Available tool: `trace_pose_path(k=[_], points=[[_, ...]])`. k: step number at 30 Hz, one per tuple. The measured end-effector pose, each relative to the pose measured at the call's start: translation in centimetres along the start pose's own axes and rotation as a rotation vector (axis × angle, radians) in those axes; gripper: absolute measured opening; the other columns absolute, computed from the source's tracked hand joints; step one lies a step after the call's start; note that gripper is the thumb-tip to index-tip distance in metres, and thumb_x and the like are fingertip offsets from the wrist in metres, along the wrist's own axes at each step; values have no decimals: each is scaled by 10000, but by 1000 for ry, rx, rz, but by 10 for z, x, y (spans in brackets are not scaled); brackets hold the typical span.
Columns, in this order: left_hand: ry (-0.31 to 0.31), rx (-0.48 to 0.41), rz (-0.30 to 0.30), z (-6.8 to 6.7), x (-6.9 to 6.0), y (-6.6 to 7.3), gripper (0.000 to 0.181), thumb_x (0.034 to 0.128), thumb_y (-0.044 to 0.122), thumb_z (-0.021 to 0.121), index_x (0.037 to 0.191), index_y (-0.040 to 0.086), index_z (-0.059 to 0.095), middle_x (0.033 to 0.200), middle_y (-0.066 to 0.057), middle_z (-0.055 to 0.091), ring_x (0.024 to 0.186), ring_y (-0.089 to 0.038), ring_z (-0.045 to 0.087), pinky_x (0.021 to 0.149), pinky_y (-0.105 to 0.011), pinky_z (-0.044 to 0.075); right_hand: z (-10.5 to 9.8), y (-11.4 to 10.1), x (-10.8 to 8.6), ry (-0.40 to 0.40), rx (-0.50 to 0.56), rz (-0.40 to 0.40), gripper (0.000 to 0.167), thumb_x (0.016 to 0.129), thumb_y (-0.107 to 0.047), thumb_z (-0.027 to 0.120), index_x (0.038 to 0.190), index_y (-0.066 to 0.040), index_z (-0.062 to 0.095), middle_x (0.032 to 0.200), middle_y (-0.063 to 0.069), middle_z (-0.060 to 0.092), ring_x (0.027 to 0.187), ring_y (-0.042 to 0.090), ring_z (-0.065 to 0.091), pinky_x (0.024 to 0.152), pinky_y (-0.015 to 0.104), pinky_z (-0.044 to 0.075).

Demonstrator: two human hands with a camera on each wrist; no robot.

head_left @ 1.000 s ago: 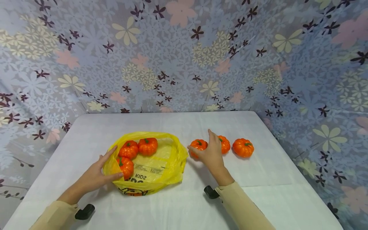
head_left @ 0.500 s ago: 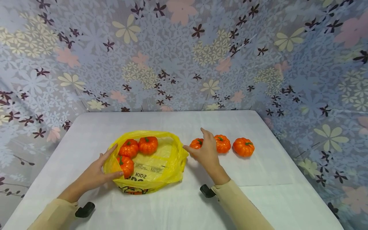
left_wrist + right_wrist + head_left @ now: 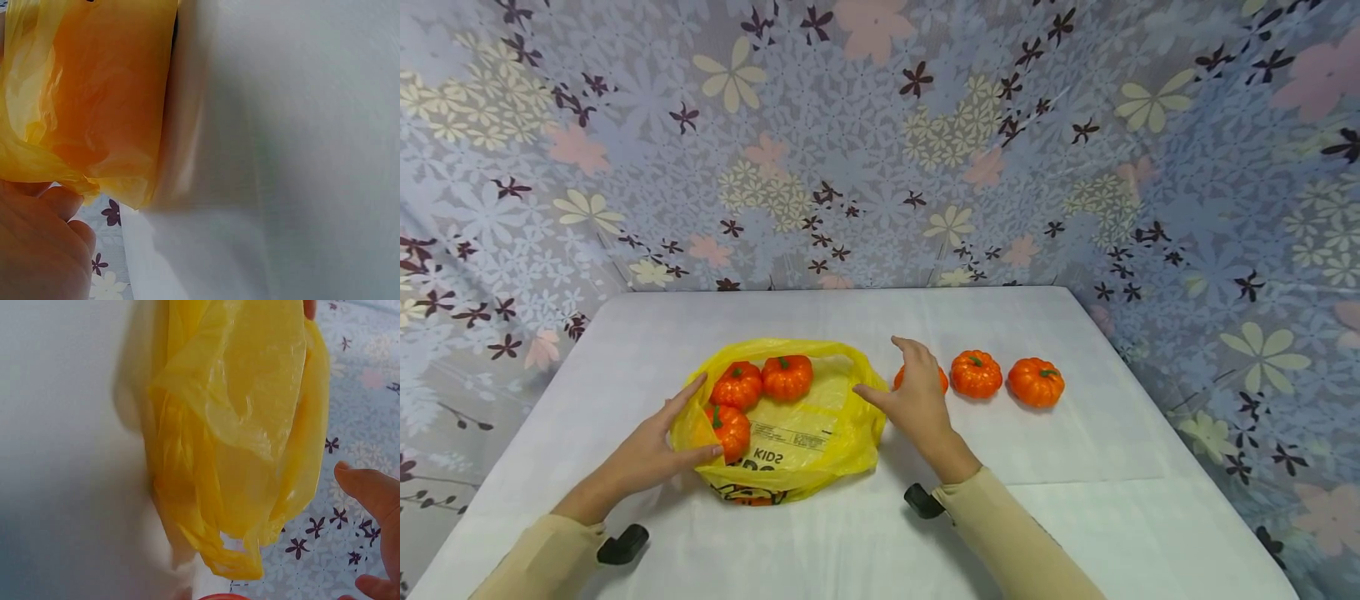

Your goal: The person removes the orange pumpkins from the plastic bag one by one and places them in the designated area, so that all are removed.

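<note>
A yellow plastic bag (image 3: 857,442) lies with its mouth open at the left of the table. Three small orange pumpkins (image 3: 787,377) are inside it, along its left and back. My left hand (image 3: 647,450) holds the bag's left rim, thumb at the front and index finger toward the back; in the left wrist view the other fingers (image 3: 62,203) bend beside the yellow plastic. At the bag's right rim is my right hand (image 3: 917,408), thumb and fingers spread, holding nothing. It partly hides a pumpkin (image 3: 942,379) behind it. In the right wrist view, the hand (image 3: 378,506) appears apart from the bag.
Two more pumpkins (image 3: 976,374) (image 3: 1036,383) sit in a row on the right of the white-covered table (image 3: 1075,525). Flowered cloth (image 3: 865,167) hangs behind and at the sides. A black wrist device (image 3: 923,502) shows under each sleeve.
My right hand has moved left from the pumpkin row to the bag's right rim, uncovering the middle pumpkin of the row. The left hand and the bag stay almost still.
</note>
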State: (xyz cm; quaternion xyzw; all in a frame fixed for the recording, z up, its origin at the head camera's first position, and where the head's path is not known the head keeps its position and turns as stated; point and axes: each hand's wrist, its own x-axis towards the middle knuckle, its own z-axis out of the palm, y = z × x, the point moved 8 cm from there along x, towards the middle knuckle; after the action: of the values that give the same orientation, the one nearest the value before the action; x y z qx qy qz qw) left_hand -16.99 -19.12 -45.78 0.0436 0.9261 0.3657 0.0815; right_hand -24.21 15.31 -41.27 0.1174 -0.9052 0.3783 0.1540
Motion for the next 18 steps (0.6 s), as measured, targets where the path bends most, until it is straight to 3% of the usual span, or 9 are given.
trace_pose_path(k=[8,18], points=[[1,-1,-9,1,0,-1,1080,836,524,769,1639,278,90,1606,-313,182,1398,-645,131,975,-831,222,8,-16,-1,-12,0,-63,881,744,-394,905,1425,-14,493,1439,159,489,1322,357,444,1095,506,403],[-4,-13,-19,1,0,-2,1093,832,529,772,1639,284,76,1613,-308,168,1398,-645,133,974,-833,224,29,-33,-5,-105,36,-120,835,753,-369,905,1417,-48,514,1413,110,518,1310,290,469,1104,427,413]])
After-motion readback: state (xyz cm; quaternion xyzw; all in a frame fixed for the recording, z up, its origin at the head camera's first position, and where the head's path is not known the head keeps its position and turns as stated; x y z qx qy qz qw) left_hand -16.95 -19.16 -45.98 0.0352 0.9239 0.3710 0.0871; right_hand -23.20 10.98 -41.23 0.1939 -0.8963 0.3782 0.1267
